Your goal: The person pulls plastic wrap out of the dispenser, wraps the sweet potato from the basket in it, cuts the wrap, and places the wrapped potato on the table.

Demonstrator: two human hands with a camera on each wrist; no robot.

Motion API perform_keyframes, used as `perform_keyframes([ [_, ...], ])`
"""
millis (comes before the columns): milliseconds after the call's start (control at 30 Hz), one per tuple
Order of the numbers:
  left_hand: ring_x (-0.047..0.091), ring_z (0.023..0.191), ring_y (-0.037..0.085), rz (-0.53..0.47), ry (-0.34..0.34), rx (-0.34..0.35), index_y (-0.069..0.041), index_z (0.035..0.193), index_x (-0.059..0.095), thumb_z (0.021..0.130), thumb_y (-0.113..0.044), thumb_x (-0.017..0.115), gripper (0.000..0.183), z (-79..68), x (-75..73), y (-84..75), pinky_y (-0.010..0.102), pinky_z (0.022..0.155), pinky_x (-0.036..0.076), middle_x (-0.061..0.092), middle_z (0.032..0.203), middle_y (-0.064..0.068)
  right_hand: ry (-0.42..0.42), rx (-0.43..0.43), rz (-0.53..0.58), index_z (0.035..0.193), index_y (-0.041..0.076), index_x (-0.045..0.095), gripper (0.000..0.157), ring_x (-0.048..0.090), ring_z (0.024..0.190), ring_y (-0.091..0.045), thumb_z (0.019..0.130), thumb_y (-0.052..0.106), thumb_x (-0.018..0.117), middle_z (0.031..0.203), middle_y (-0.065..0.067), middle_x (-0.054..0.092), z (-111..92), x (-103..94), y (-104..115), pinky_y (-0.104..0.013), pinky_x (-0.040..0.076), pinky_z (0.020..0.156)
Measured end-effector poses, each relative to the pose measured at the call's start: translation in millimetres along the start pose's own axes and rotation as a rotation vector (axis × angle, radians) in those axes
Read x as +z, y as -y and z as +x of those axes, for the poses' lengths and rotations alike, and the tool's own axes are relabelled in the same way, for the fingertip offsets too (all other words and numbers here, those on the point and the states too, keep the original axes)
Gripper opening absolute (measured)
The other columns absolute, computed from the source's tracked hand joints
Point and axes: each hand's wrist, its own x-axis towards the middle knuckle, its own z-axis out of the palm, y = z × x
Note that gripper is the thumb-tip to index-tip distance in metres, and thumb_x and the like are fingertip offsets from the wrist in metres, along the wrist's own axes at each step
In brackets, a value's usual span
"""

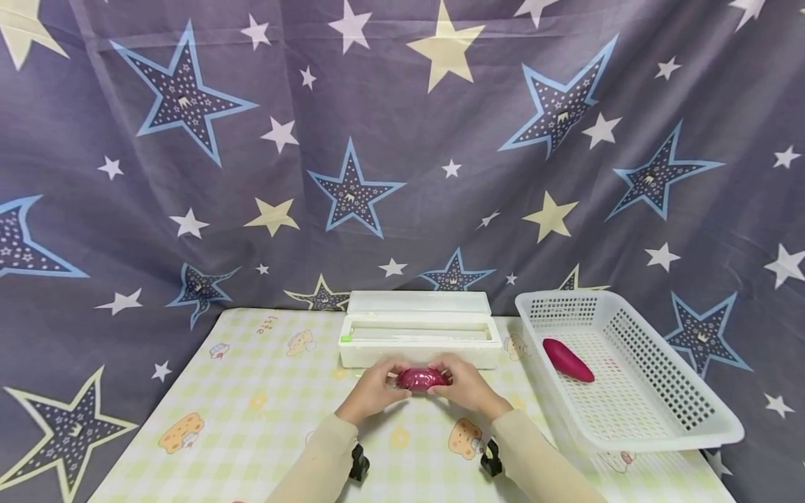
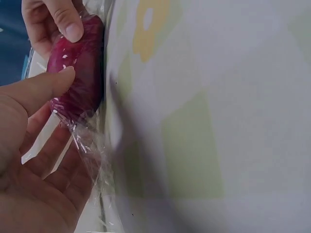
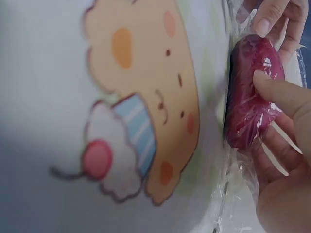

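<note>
A purple-red sweet potato (image 1: 420,379) lies on the table just before the white box, with clear plastic film around it. My left hand (image 1: 375,388) holds its left end and my right hand (image 1: 469,386) its right end. Seen from the left wrist, the left thumb presses on the film over the sweet potato (image 2: 80,73), the other fingers behind it. Loose crinkled film (image 2: 92,150) trails past its end. From the right wrist, the right thumb likewise lies on the wrapped sweet potato (image 3: 250,102), and film (image 3: 248,170) bunches beside those fingers.
A white cling film dispenser box (image 1: 377,358) stands behind the hands, lid (image 1: 418,302) raised, a green slider (image 1: 346,339) at its left front edge. At right, a white perforated basket (image 1: 666,440) holds another sweet potato (image 1: 568,360). A star-patterned curtain (image 1: 390,105) hangs behind the table.
</note>
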Motion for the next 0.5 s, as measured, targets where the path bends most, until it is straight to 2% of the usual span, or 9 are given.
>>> perform_keyframes([
  [133, 0.066, 0.097, 0.026, 0.019, -0.004, -0.043, -0.005, 0.120, 0.066, 0.084, -0.008, 0.081, 0.040, -3.4, 0.4, -4.7, 0.040, 0.086, 0.056, 0.066, 0.112, 0.010, 0.019, -0.004, 0.030, 0.115, 0.008, 0.066, 0.036, 0.063, 0.091, -0.021, 0.083, 0.014, 0.082, 0.102, -0.004, 0.065, -5.0, -1.9, -2.3, -0.033, 0.055, 0.078],
  [333, 0.066, 0.091, 0.022, 0.032, 0.011, -0.078, -0.010, 0.118, 0.067, 0.085, -0.010, 0.081, 0.035, -8.1, 2.1, -9.6, 0.030, 0.072, 0.056, 0.068, 0.111, 0.007, 0.033, -0.001, 0.035, 0.117, 0.010, 0.067, 0.039, 0.062, 0.091, -0.017, 0.083, 0.017, 0.083, 0.101, 0.000, 0.066, -12.4, -2.3, -5.6, -0.033, 0.054, 0.080],
  [500, 0.066, 0.090, 0.022, 0.036, 0.037, -0.087, -0.011, 0.115, 0.067, 0.085, -0.012, 0.081, 0.033, -11.0, 1.2, -14.1, 0.029, 0.072, 0.055, 0.069, 0.110, 0.006, 0.051, 0.003, 0.041, 0.117, 0.010, 0.068, 0.038, 0.063, 0.089, -0.016, 0.084, 0.019, 0.083, 0.099, 0.002, 0.066, -18.3, -2.8, -4.7, -0.031, 0.055, 0.078],
])
